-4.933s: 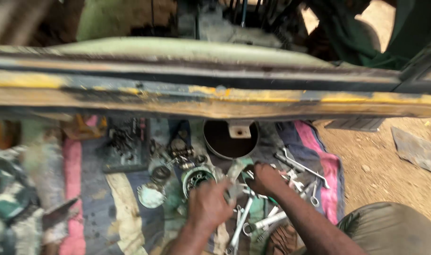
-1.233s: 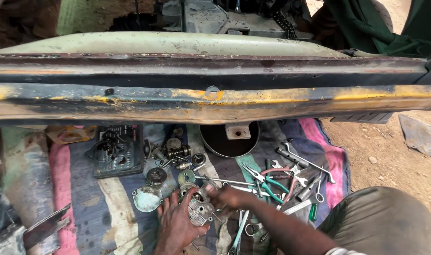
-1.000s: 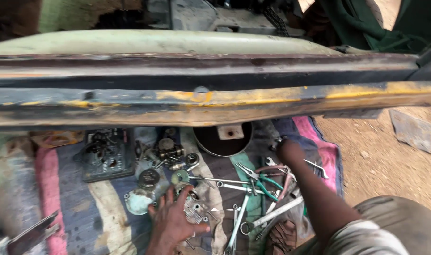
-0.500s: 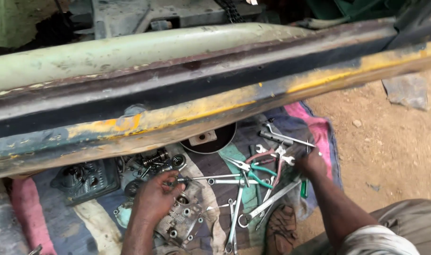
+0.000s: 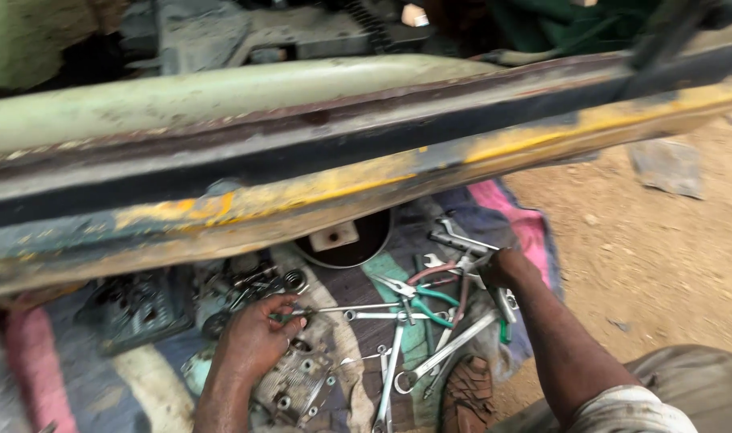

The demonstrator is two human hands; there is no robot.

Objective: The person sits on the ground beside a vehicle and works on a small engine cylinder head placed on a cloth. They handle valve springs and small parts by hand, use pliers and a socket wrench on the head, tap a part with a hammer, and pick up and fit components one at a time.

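Note:
My left hand point(image 5: 254, 341) rests on a grey metal engine part point(image 5: 294, 389) lying on a striped cloth point(image 5: 534, 228), its fingers closed on a slim tool point(image 5: 346, 308) that points right. My right hand point(image 5: 502, 269) reaches into a heap of spanners point(image 5: 454, 240) at the cloth's right side, fingers curled around one of them. Green-handled pliers point(image 5: 418, 297) lie between the two hands. More spanners point(image 5: 442, 353) are spread across the cloth below them.
A long rusty yellow-and-green metal beam point(image 5: 342, 172) crosses the whole view above the cloth. A round black pan point(image 5: 346, 240) sits partly under it. Small springs and parts point(image 5: 254, 281) and a dark cylinder-head-like block point(image 5: 133, 309) lie left. Bare dirt ground point(image 5: 663, 265) is at right. A brown shoe point(image 5: 470, 393) is near.
The view has tilted and moved closer. My right hand swung from the middle of the cloth out to the spanner heap at right. My left hand stayed on the engine part.

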